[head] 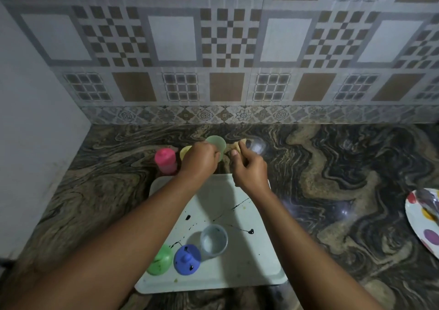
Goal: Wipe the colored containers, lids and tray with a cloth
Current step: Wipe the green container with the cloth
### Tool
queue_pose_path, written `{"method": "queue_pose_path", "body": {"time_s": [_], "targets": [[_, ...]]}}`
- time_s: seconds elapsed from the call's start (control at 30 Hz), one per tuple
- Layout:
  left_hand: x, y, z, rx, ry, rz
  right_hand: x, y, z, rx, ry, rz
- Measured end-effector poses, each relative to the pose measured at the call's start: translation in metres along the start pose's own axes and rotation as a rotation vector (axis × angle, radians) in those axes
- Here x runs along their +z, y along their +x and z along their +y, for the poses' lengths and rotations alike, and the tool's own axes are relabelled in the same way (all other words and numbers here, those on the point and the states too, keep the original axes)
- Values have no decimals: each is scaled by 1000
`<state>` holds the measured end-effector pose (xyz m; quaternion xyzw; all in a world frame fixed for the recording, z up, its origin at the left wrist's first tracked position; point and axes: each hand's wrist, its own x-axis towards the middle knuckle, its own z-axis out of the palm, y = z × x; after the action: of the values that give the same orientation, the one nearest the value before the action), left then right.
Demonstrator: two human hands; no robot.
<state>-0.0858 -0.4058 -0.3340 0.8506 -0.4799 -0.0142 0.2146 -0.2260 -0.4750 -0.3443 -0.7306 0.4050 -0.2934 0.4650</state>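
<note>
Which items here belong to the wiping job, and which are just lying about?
Job: green container in left hand; cloth in right hand; pink container; yellow container; green lid; blue lid; clear cup; tray.
Lying about: spotted plate.

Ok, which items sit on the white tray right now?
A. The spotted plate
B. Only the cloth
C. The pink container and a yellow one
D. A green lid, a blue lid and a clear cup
D: the green lid, the blue lid and the clear cup sit at the near end of the ink-spattered tray; the pink container stands on the counter beyond it.
</note>
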Motion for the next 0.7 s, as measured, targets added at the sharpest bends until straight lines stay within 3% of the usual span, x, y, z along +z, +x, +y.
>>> {"method": "queue_pose_path", "body": {"time_s": [0.37,0.7], "targets": [[39,15,-20,-108,97,-185,24,24,30,41,-40,9],[37,10,-15,-20,177,-138,27,26,36,21,-26,18]]}}
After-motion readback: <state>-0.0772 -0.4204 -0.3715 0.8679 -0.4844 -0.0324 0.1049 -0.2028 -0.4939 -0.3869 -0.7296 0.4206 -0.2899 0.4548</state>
